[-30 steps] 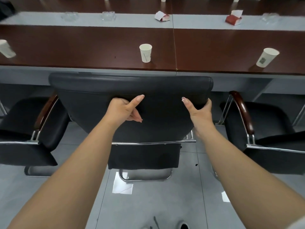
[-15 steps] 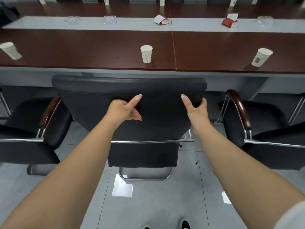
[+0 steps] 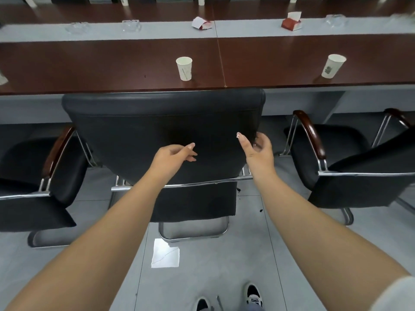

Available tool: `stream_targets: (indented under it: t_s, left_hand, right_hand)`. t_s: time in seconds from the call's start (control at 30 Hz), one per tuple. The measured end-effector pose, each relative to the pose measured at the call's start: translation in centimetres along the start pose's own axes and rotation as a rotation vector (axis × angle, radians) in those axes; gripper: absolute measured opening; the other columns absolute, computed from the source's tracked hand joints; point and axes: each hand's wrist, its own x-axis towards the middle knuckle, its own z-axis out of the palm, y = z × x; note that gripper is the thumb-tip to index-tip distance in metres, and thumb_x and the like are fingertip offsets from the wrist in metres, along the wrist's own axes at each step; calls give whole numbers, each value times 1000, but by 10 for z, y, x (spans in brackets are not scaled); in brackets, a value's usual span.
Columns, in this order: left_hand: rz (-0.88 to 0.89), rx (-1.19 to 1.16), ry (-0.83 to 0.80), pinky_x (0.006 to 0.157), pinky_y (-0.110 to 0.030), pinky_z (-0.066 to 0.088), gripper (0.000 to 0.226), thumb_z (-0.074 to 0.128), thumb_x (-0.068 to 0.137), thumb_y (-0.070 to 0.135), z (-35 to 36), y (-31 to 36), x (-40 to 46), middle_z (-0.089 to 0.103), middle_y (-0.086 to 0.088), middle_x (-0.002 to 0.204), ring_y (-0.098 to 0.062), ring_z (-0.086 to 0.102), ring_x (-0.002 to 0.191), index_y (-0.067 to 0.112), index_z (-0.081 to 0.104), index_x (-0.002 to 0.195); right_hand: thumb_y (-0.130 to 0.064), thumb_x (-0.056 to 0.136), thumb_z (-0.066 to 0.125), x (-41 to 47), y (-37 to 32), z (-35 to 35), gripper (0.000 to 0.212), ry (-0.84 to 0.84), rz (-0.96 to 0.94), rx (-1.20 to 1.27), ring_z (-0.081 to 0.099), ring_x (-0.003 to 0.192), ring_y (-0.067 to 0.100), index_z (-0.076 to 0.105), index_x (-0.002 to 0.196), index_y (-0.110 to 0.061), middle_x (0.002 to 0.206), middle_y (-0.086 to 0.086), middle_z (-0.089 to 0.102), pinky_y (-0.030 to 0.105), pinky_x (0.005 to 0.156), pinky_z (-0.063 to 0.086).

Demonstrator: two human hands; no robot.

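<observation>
Nearest, the person's shoes point(image 3: 253, 294) are cut off by the bottom edge. Just beyond them a bright patch point(image 3: 165, 253) lies on the grey floor point(image 3: 224, 265); whether it is paper or a reflection is hard to tell. The black chair point(image 3: 166, 129) stands in the middle with its back to the camera, so its seat is hidden behind the backrest and only the chrome foot loop shows beneath.

Compared with half a second ago, the chair sits further in. The top of its backrest now meets the near edge of the table point(image 3: 112, 63), where a grey strip showed before. Both hands have let go. The left hand point(image 3: 173, 154) hovers before the backrest's lower middle, forefinger out, the other fingers loosely curled, holding nothing. The right hand point(image 3: 258, 149), earlier wrapped round the backrest's right edge, is slack and open beside that edge; whether its fingertips brush the leather cannot be told.

A left armchair point(image 3: 27, 171) and a right armchair point(image 3: 359, 153) flank the chair. On the table a paper cup point(image 3: 184, 68) stands just past the backrest, with a second cup point(image 3: 332, 66) far to the right. Farther back are two red boxes point(image 3: 291, 23) and blurred glass dishes point(image 3: 131, 25).
</observation>
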Motion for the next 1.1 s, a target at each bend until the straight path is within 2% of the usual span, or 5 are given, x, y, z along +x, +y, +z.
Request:
stream_targets:
  t_s: [0.23, 0.5, 0.8, 1.0, 1.1]
  left_hand:
    - [-9, -9, -126, 98, -34, 46, 24, 52, 92, 32, 25, -6, -17, 69, 2, 81, -13, 63, 92, 23, 67, 77]
    - [40, 41, -320, 83, -23, 49, 10, 59, 89, 25, 110, 26, -38, 68, 3, 80, -4, 63, 79, 21, 66, 83]
    - [165, 118, -648, 57, -3, 44, 12, 53, 93, 22, 336, 102, -107, 66, 7, 75, 3, 60, 67, 19, 64, 88]
    - [117, 77, -840, 79, -22, 50, 16, 53, 93, 24, 509, 143, -173, 70, 5, 72, -8, 64, 76, 21, 65, 83]
    - [127, 91, -916, 76, -23, 50, 16, 52, 93, 22, 572, 159, -197, 70, 2, 76, -11, 64, 80, 19, 65, 85]
  right_hand:
    - [-37, 83, 66, -33, 27, -14, 22, -8, 138, -20, 60, 96, 14, 58, 95, -20, 102, 0, 63, 28, 90, 48]
    - [-23, 81, 71, -47, 37, -99, 20, 99, 139, -10, 61, 80, 10, 66, 95, -10, 87, 0, 66, 28, 86, 53]
    - [-10, 83, 68, -76, 61, -323, 13, 395, 137, 114, 62, 69, 9, 65, 95, -4, 77, 1, 64, 19, 73, 53]
    - [-6, 85, 64, -108, 78, -493, 2, 589, 148, 157, 58, 65, 9, 65, 83, -5, 71, 1, 61, 13, 64, 49]
    - [-6, 87, 62, -120, 83, -555, 2, 655, 161, 189, 58, 60, 6, 63, 85, -6, 72, 0, 61, 8, 55, 46]
